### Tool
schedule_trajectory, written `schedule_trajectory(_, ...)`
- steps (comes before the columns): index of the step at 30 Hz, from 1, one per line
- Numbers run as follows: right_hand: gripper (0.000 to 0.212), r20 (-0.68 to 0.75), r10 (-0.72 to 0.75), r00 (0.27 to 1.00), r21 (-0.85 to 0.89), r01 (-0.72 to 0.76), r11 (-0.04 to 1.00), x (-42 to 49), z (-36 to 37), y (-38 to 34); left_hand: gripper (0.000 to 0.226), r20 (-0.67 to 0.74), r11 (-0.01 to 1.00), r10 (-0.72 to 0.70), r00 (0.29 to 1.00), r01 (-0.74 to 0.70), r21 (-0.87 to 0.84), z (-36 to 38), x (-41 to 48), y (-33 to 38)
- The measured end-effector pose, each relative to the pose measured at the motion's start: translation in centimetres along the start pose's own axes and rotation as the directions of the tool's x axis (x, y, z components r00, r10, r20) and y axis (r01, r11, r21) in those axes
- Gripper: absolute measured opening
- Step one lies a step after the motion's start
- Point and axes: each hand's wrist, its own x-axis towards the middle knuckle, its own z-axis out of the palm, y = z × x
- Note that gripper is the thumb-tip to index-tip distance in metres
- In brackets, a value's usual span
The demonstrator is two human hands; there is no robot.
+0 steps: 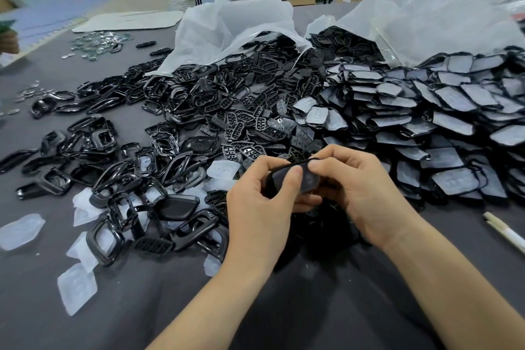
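Observation:
Both hands meet over the table's near middle around one black plastic shell piece (pixel 308 179). My left hand (pixel 260 202) grips its left end, thumb pressed on top. My right hand (pixel 360 185) pinches its right end with fingertips curled over the upper edge. The underside of the piece is hidden by my fingers. A flat black shell cover (pixel 174 207) lies on the table just left of my left hand.
Glossy black frames (pixel 159 128) lie heaped at left, small perforated black inserts (pixel 250 122) in the middle, film-covered black panels (pixel 426 122) at right. Peeled clear films (pixel 76 288) litter the near left. Two open plastic bags (pixel 227 25) stand behind. A white stick (pixel 504 231) lies at far right.

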Motion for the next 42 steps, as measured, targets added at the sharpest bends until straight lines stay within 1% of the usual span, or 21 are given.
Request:
schedule_trajectory(3, 0.023, -0.013, -0.006, 1.0, -0.071, 0.005, 0.997, -0.01, -0.06, 0.13, 0.02, 0.019, 0.998, -0.048, 0.999, 0.048, -0.037, 0.02, 0.08, -0.02)
schedule_trajectory(5, 0.02, -0.012, -0.006, 1.0, -0.101, 0.005, 0.995, 0.02, -0.1, 0.13, 0.023, 0.028, 0.998, -0.054, 0.998, 0.055, -0.033, 0.01, 0.08, -0.14)
schedule_trajectory(8, 0.017, -0.009, -0.022, 1.0, -0.144, 0.021, 0.989, -0.01, -0.08, 0.05, 0.026, 0.024, 0.999, -0.016, 1.0, 0.015, 0.049, -0.16, 0.13, -0.34)
schedule_trajectory(10, 0.015, 0.001, -0.048, 0.999, -0.217, 0.047, 0.975, -0.11, -0.01, -0.02, 0.028, 0.022, 0.993, 0.01, 1.0, -0.012, 0.115, -0.28, 0.22, -0.44)
schedule_trajectory(13, 0.015, 0.022, -0.098, 0.995, -0.361, 0.099, 0.927, -0.19, 0.0, -0.19, 0.03, 0.03, 0.978, 0.047, 0.998, -0.052, 0.202, -0.37, 0.31, -0.56)
schedule_trajectory(15, 0.018, 0.032, -0.097, 0.995, -0.401, 0.102, 0.911, -0.16, -0.07, -0.26, 0.027, 0.035, 0.975, 0.046, 0.998, -0.052, 0.217, -0.35, 0.26, -0.65)
schedule_trajectory(18, 0.019, 0.036, -0.045, 0.998, -0.384, 0.056, 0.922, -0.13, -0.19, -0.25, 0.021, 0.034, 0.98, 0.02, 0.999, -0.026, 0.198, -0.33, 0.25, -0.8)
schedule_trajectory(22, 0.01, 0.01, -0.018, 1.0, -0.344, 0.02, 0.939, -0.17, -0.22, -0.19, 0.018, 0.024, 0.99, -0.014, 1.0, 0.01, 0.139, -0.34, 0.35, -0.85)
schedule_trajectory(24, 0.009, -0.01, 0.004, 1.0, -0.309, -0.007, 0.951, -0.18, -0.21, -0.13, 0.018, 0.029, 0.993, -0.023, 0.999, 0.02, 0.114, -0.29, 0.39, -0.78)
schedule_trajectory(29, 0.008, -0.043, -0.045, 0.998, -0.325, 0.029, 0.945, -0.12, -0.07, -0.14, 0.017, 0.025, 0.997, -0.037, 0.999, 0.036, 0.071, -0.22, 0.51, -0.67)
schedule_trajectory(33, 0.009, -0.045, -0.091, 0.995, -0.374, 0.068, 0.925, -0.06, -0.13, -0.16, 0.018, 0.019, 0.997, -0.045, 0.999, 0.044, 0.056, -0.22, 0.49, -0.69)
schedule_trajectory(37, 0.009, -0.047, -0.077, 0.996, -0.358, 0.055, 0.932, 0.05, -0.3, -0.02, 0.015, 0.032, 0.998, -0.053, 0.998, 0.052, 0.039, -0.16, 0.49, -0.74)
schedule_trajectory(42, 0.009, -0.06, -0.096, 0.994, -0.36, 0.068, 0.931, 0.16, -0.4, 0.3, 0.015, 0.045, 0.998, -0.054, 0.998, 0.052, 0.046, -0.19, 0.46, -0.78)
